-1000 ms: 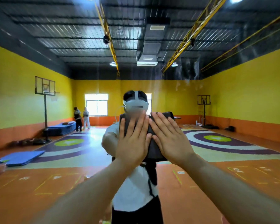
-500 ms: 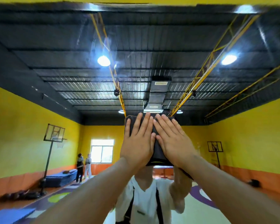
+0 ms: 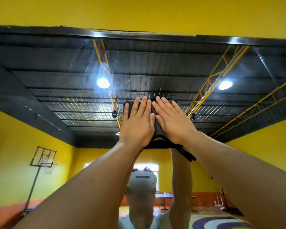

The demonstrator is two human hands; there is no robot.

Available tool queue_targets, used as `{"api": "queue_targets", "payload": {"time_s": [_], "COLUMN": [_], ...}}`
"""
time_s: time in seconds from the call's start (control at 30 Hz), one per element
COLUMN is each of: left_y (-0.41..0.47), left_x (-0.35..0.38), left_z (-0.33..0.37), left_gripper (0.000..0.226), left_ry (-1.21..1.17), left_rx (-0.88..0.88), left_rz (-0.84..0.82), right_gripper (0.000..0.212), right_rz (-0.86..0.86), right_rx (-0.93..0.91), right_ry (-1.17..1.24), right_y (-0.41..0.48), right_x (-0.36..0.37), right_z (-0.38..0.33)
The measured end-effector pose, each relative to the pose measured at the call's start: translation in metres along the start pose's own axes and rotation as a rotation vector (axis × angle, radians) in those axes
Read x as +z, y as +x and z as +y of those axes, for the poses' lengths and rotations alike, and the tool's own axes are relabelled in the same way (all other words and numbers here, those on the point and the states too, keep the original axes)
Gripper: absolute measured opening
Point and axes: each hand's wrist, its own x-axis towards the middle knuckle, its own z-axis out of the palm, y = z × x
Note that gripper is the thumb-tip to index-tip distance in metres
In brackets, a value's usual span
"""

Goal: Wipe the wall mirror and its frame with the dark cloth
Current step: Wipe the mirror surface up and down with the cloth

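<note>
I had both hands flat, fingers straight and close together, pressing the dark cloth against the mirror. My left hand covered its left half and my right hand its right, neither gripping. The cloth sat high on the glass, below the dark frame and the yellow wall. My forearms blocked much of the lower glass. The reflection showed two ceiling lamps, a basketball hoop and my white headset.
</note>
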Motion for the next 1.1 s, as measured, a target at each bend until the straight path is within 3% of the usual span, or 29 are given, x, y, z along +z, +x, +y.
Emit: {"api": "queue_targets", "payload": {"time_s": [0.1, 0.2, 0.33, 0.53, 0.8, 1.1], "left_y": [-0.003, -0.006, -0.018, -0.023, -0.006, -0.05], "left_x": [-0.003, -0.004, -0.001, 0.005, 0.021, 0.025], "left_z": [-0.001, 0.002, 0.006, 0.025, 0.082, 0.094], "left_gripper": [0.067, 0.067, 0.066, 0.067, 0.061, 0.059], "left_ry": [-0.117, -0.107, -0.036, 0.047, 0.048, 0.057], "left_rx": [-0.066, -0.076, -0.061, -0.031, 0.021, 0.01], "left_rz": [0.022, 0.026, 0.023, 0.003, -0.009, 0.01], "right_gripper": [0.053, 0.053, 0.055, 0.06, 0.063, 0.059], "right_rz": [-0.079, -0.023, 0.118, 0.099, 0.082, 0.09], "right_rx": [0.191, 0.32, 0.182, 0.067, 0.111, 0.133], "right_ry": [0.212, 0.331, 0.07, 0.031, 0.029, 0.009], "right_y": [0.009, 0.011, -0.01, -0.025, -0.053, -0.09], "right_x": [-0.008, -0.007, 0.01, 0.011, 0.0, 0.006], "right_z": [-0.019, -0.035, -0.036, -0.005, 0.05, 0.037]}}
